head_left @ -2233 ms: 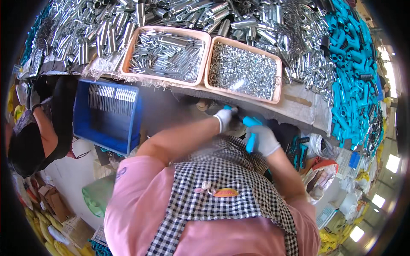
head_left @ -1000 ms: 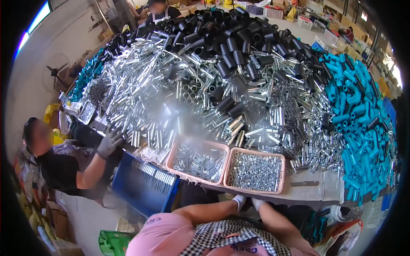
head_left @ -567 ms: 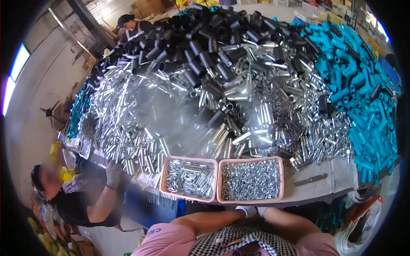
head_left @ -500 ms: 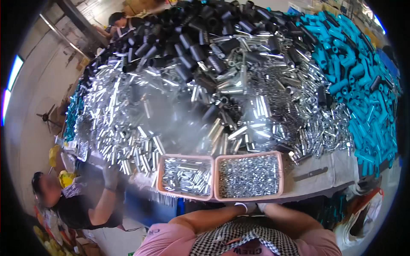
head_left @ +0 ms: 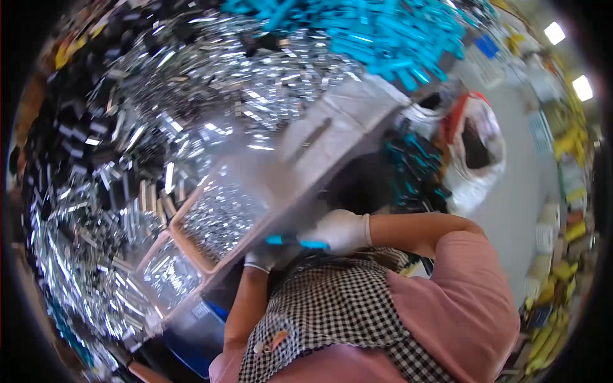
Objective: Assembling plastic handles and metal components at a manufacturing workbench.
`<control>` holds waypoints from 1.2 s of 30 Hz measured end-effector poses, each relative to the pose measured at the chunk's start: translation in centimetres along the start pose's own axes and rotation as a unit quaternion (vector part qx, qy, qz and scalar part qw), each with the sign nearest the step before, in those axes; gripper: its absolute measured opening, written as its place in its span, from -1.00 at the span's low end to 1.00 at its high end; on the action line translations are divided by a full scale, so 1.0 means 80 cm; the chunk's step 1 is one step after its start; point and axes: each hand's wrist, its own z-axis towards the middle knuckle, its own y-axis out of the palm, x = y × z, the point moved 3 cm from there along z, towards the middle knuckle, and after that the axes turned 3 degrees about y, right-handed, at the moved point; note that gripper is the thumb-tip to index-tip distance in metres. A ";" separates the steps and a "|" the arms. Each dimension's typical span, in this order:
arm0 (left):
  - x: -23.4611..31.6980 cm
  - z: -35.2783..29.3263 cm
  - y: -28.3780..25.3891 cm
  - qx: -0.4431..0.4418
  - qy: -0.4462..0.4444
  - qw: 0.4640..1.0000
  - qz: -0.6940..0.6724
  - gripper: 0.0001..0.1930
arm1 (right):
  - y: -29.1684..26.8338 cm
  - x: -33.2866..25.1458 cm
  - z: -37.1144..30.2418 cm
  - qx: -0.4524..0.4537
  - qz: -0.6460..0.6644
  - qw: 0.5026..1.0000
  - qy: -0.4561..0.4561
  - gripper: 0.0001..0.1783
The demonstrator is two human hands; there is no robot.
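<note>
In front of my body, at the table's near edge, both hands wear white gloves. My right hand (head_left: pixel 341 231) is closed on a slim teal-and-dark piece (head_left: pixel 314 244), its teal parts showing between the hands. Lower and to the left, my left hand (head_left: pixel 260 260) curls at the piece's other end; its fingertips are blurred. Beside them on the table stand two pink bins: one bin (head_left: pixel 195 252) of tiny silver parts, the other bin (head_left: pixel 167 311) of short silver pins. The piece's exact kind is too smeared to tell.
Silver metal parts (head_left: pixel 211 83) and black sleeves (head_left: pixel 70 137) heap over the table, with teal plastic pieces (head_left: pixel 383 38) at the far side. A flat dark metal strip (head_left: pixel 314 142) lies on the pale table cover (head_left: pixel 351 121). An open white sack (head_left: pixel 476 172) stands at right.
My view has swung to the right, so the bins now lie lower left. My hands, earlier mostly hidden under the table edge, now show with a teal-and-dark piece between them.
</note>
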 end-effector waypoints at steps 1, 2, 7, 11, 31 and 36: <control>0.042 0.001 0.016 0.035 -0.009 0.995 -0.095 -0.59 | 0.004 0.000 -0.024 0.037 0.003 0.999 -0.023 -0.36; 0.060 -0.005 0.012 0.056 -0.111 0.952 -0.280 -0.39 | 0.004 -0.011 -0.041 0.025 -0.014 0.999 -0.029 -0.39; 0.080 0.002 0.173 -0.210 -0.020 0.866 -0.454 -0.64 | -0.008 0.027 -0.150 0.198 0.336 0.917 0.084 -0.32; 0.067 -0.019 0.224 -0.155 -0.247 0.923 -0.252 -0.32 | -0.075 0.035 -0.300 0.232 0.513 0.797 0.220 -0.36; 0.072 -0.016 0.282 -0.232 -0.051 0.779 0.580 -0.62 | -0.006 0.354 -0.188 0.140 0.010 0.830 0.541 -0.65; 0.073 -0.015 0.255 -0.178 -0.086 0.789 0.581 -0.62 | -0.007 0.375 -0.232 0.125 0.006 0.905 0.407 -0.69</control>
